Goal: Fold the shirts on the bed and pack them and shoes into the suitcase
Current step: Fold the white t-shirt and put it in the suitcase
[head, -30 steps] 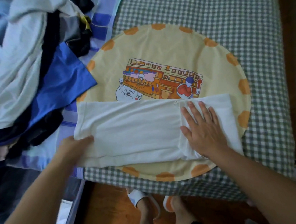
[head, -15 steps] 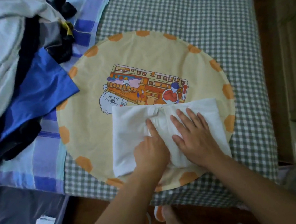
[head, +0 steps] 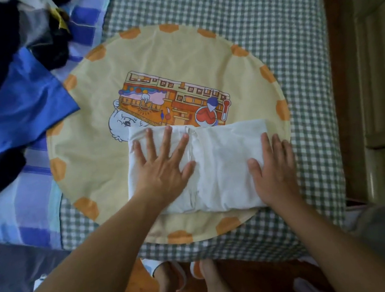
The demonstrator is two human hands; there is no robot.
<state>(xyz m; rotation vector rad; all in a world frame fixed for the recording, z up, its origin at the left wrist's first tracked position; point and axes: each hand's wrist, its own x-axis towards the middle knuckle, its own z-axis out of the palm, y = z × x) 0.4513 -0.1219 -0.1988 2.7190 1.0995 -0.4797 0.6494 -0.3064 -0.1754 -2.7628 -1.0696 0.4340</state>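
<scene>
Bed [head: 294,40], near edge: folded shirt [head: 222,166], long axis left-right, is pressed under flat left hand [head: 163,170] and right hand [head: 275,170]; nothing is gripped.

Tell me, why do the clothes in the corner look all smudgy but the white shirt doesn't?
In the head view, the pile of clothes at the upper left is smeared by blur near the wide lens's edge, while the white shirt and both flat hands, left hand and right hand, look fairly sharp; soft, dim light, no glare.

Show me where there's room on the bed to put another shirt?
Bare checked sheet lies beyond the round yellow mat, and down its right side. The left is crowded with piled clothes; the white shirt fills the mat's near part.
</scene>
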